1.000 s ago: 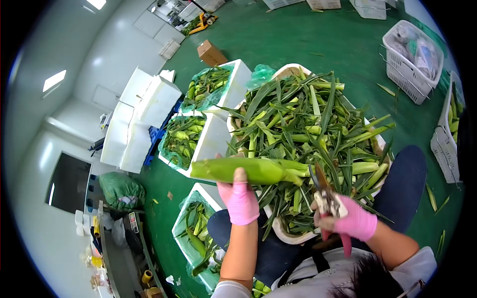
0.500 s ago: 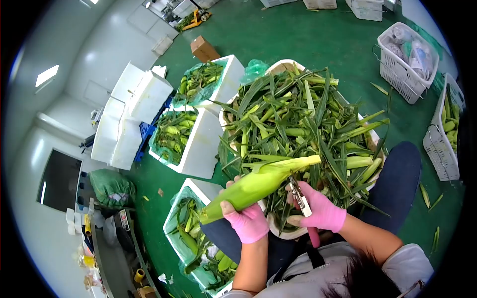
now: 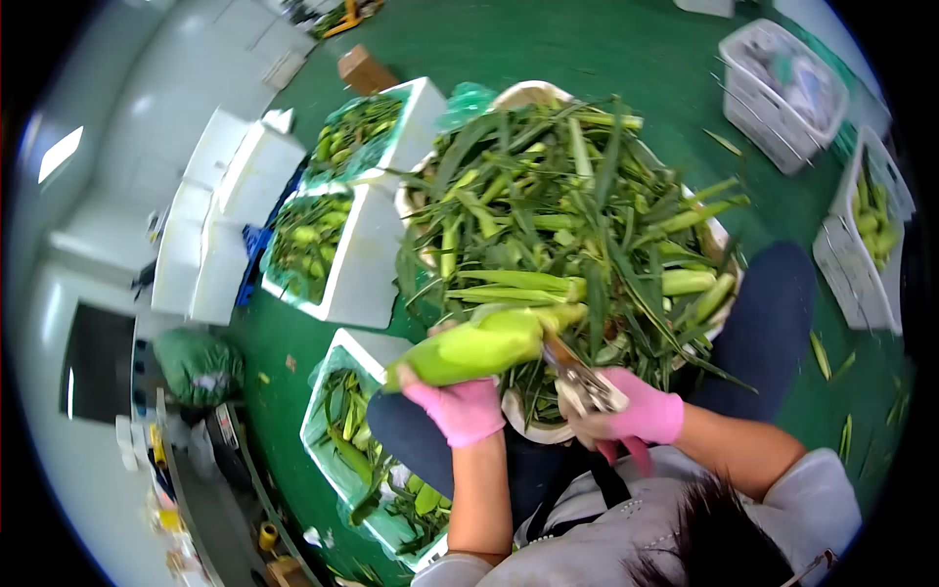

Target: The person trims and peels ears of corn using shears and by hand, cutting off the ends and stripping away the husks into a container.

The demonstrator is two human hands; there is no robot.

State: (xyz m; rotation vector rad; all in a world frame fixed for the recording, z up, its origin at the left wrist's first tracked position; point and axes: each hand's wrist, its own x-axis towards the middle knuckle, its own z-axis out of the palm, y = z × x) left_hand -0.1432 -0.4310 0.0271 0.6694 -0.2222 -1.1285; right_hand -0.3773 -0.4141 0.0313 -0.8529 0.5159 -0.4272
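My left hand (image 3: 458, 406), in a pink glove, is wrapped round a green corn ear (image 3: 469, 349) in its husk. The stalk end points right, over a heap of cut leaves and husks (image 3: 548, 225) in a large white tub (image 3: 533, 430). My right hand (image 3: 631, 409), also gloved in pink, grips red-handled pruning shears (image 3: 587, 386). Their blades touch or lie just beside the base of the ear near its stalk; motion blur hides the exact contact.
White foam boxes (image 3: 364, 264) lined with green film hold corn at the left. White baskets (image 3: 778, 108) stand at the right. A green sack (image 3: 199, 367), a cardboard box (image 3: 365, 70) and a shelf (image 3: 210, 489) lie farther off.
The shears have come up to the stalk end of the ear. My left hand has turned and tilted the ear, and a husk leaf now lies apart above it. The whole view has shifted.
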